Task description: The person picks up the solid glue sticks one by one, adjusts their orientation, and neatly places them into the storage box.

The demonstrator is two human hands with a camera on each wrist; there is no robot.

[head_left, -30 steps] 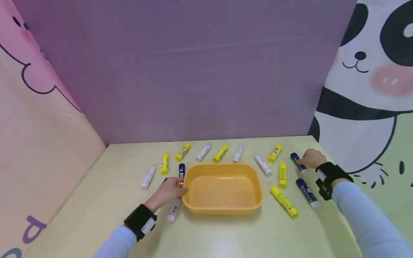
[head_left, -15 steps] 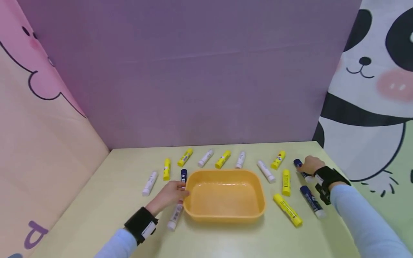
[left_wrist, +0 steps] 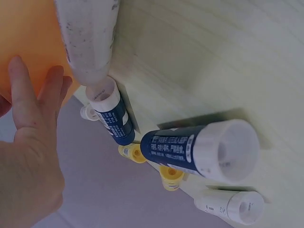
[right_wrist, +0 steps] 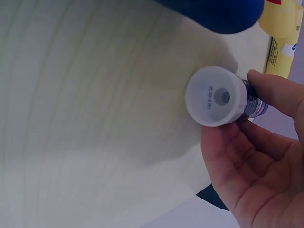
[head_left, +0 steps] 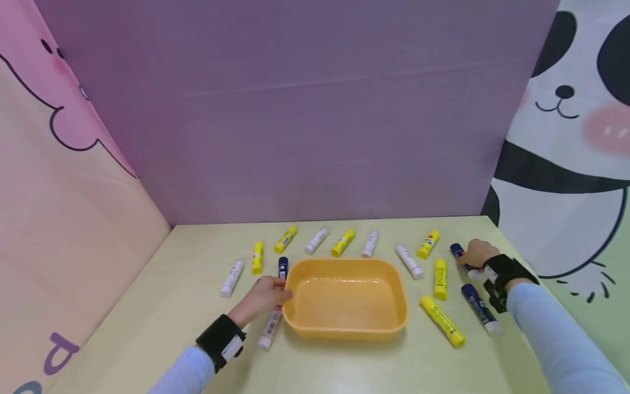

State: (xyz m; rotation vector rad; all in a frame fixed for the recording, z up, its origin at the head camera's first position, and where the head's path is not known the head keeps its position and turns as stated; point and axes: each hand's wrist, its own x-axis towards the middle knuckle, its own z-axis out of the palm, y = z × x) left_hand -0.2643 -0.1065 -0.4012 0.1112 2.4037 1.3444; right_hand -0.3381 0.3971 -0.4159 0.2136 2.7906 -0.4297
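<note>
My left hand point(head_left: 263, 301) is at the left rim of an orange-yellow plastic tray point(head_left: 344, 332), gripping its edge. In the left wrist view its fingers point(left_wrist: 26, 102) lie fairly straight along the tray's outer wall point(left_wrist: 35, 28). At the far right of the table, my right hand point(head_left: 477, 253) pinches a navy glue stick point(right_wrist: 216, 97) between thumb and fingers, its white end toward the wrist camera. Another navy glue stick point(head_left: 479, 309) lies just nearer than that hand. Beside the left hand are a white glue stick point(head_left: 269, 331) and a navy one point(head_left: 283, 268), partly hidden.
Yellow glue sticks point(head_left: 442, 322) and white glue sticks point(head_left: 409, 261) lie scattered right of the tray and along its far side. Another white glue stick point(head_left: 232, 278) lies to the left. A purple panel point(head_left: 315, 109) closes off the table's back edge.
The head view has shifted slightly, so the whole scene sits a bit lower and further right. Both hands keep their places, at the tray rim and at the navy glue stick.
</note>
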